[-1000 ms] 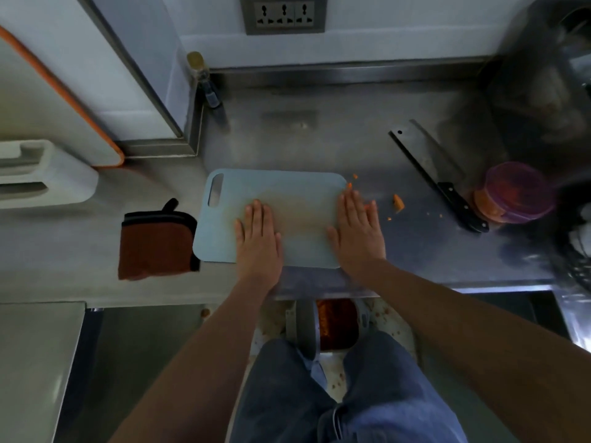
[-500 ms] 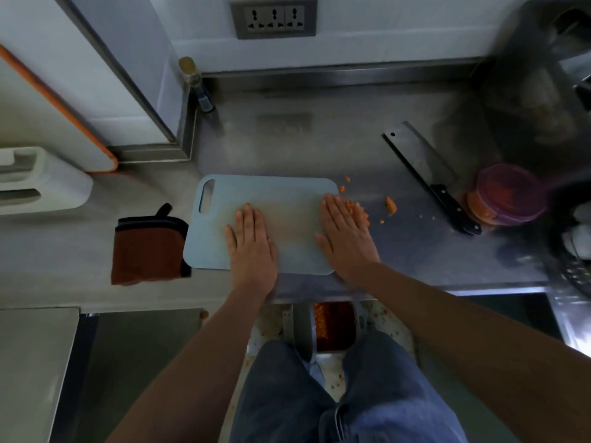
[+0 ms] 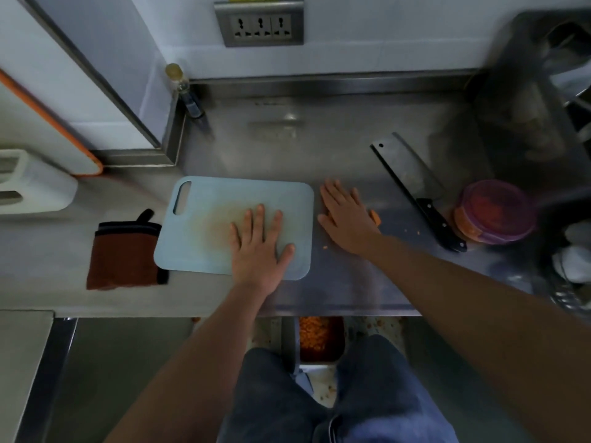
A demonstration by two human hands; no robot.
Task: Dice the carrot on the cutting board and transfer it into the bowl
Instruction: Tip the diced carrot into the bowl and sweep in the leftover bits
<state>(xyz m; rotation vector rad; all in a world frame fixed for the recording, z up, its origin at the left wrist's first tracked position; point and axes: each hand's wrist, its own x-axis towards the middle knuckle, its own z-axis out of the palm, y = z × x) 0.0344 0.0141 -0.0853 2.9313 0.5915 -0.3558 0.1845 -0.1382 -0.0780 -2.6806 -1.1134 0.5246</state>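
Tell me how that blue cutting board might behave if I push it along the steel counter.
The cutting board looks thin, smooth plastic lying flat on bare steel, so it would probably slide easily. It likely feels light and may flex slightly. The left hand lies flat on it, probably steadying it.

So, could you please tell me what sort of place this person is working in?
It looks like a kitchen, possibly a commercial one: a stainless-steel counter with a raised back edge, a cleaver lying beside a light blue cutting board, and scattered diced carrot bits by the right hand.
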